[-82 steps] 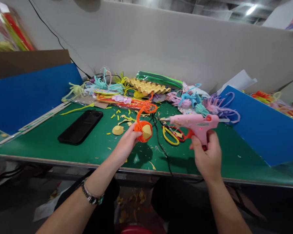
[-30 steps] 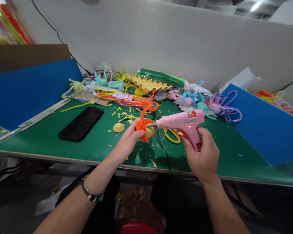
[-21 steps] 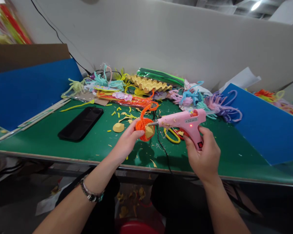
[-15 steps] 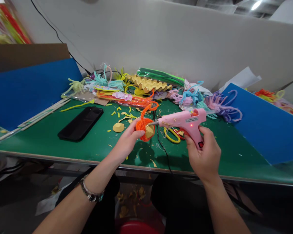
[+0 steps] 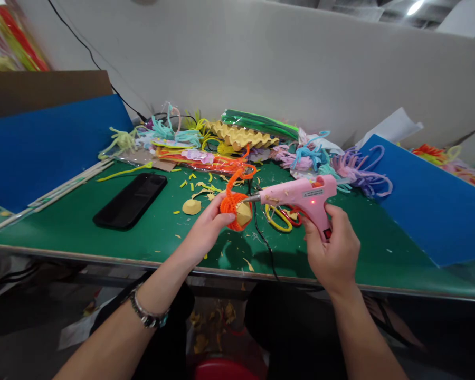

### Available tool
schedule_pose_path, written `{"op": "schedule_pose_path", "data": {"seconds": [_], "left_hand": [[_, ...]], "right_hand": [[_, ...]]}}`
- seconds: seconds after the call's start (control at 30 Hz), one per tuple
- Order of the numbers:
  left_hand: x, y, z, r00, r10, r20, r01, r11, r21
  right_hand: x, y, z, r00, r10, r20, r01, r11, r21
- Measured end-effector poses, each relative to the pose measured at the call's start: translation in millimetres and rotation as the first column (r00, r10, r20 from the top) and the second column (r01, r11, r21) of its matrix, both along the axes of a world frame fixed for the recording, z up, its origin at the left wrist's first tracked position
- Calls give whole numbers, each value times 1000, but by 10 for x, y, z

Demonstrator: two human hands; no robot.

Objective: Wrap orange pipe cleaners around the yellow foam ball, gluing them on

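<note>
My left hand (image 5: 209, 224) is closed on an egg-carton cup (image 5: 244, 215) wrapped in orange pipe cleaner (image 5: 230, 203), held above the table. A loose end of the pipe cleaner curls upward from it. Wrapped around the handle of a pink hot glue gun (image 5: 301, 194), my right hand (image 5: 334, 248) keeps its nozzle at the upper edge of the cup, where the tan surface meets the orange coils. A small red light glows on the gun's side. Another tan cup piece (image 5: 191, 207) lies on the table left of my left hand.
A black phone (image 5: 130, 200) lies at left. Yellow-and-red-handled scissors (image 5: 279, 219) and a black cord (image 5: 263, 240) are under the glue gun. Pipe cleaner bundles (image 5: 206, 158) and an egg carton (image 5: 241, 135) line the back. Blue boards (image 5: 431, 203) stand on both sides.
The glue gun and my right hand have shifted very slightly to the right. My left hand still holds the wrapped cup in almost the same place.
</note>
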State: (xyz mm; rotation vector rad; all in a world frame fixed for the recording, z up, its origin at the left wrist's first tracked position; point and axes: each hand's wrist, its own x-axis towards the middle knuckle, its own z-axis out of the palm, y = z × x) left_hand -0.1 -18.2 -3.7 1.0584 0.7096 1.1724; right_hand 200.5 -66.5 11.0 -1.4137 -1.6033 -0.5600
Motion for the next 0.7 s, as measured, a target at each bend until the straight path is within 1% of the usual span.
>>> {"op": "schedule_pose_path", "data": {"seconds": [0.23, 0.4, 0.5, 0.7], "left_hand": [[5, -5, 10, 999, -5, 33, 6, 1000, -30], [-3, -13, 4, 999, -23, 42, 24, 999, -31], [-2, -10, 5, 999, -10, 31, 11, 1000, -30], [5, -11, 37, 998, -10, 55, 12, 999, -32]], "right_hand": [[-2, 4, 18, 999, 13, 44, -15, 999, 45], [-10, -3, 13, 999, -37, -16, 38, 998, 46], [-2, -5, 11, 999, -35, -37, 36, 999, 38], [18, 12, 11, 999, -6, 37, 3, 997, 75]]}}
